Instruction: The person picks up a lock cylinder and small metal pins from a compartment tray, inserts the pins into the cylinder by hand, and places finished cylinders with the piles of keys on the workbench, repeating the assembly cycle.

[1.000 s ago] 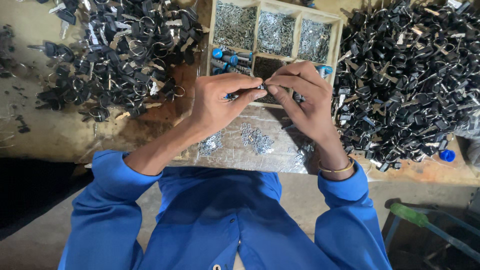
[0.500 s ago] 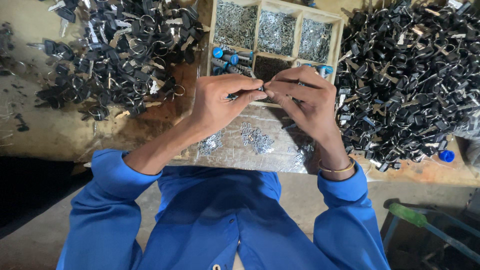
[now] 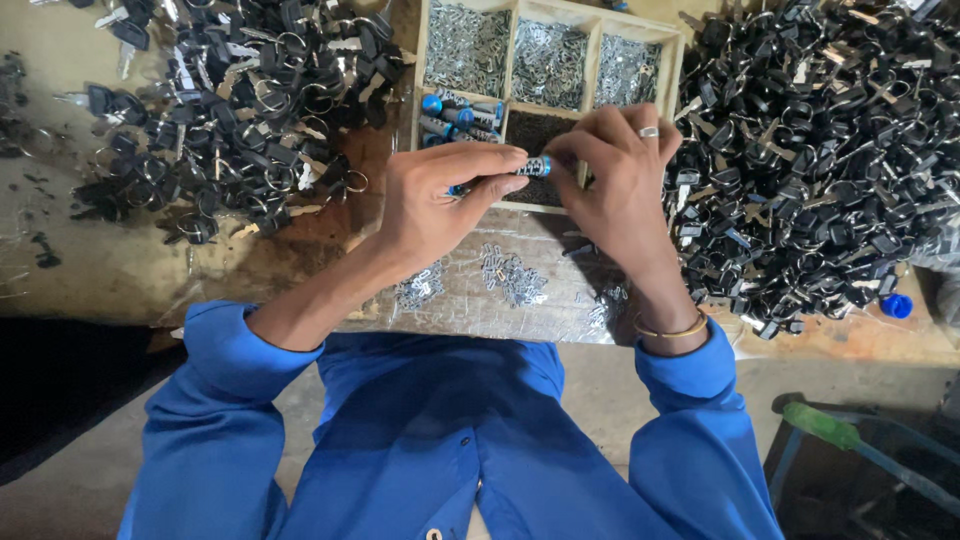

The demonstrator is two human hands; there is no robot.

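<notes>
My left hand [image 3: 435, 195] and my right hand [image 3: 615, 175] meet above the workbench, both pinching a small cylinder [image 3: 533, 166] with a blue end and a dark patterned body. The fingertips of both hands close around it, so most of it is hidden. Just behind the hands stands a wooden compartment tray [image 3: 590, 25] holding small silvery metal parts, dark parts and several blue-capped cylinders [image 3: 450, 112]. Below the hands a clear plastic sheet [image 3: 470, 300] carries little heaps of silvery parts [image 3: 513, 277].
A large pile of black-headed keys on rings [image 3: 215, 110] lies at the left, another big pile [image 3: 820, 150] at the right. A blue cap [image 3: 896, 305] sits near the right edge. A green-handled tool [image 3: 822, 425] lies low at the right.
Both hands stay together at the tray. The small cylinder's blue end now shows between the fingertips, where earlier a thin metal part was seen.
</notes>
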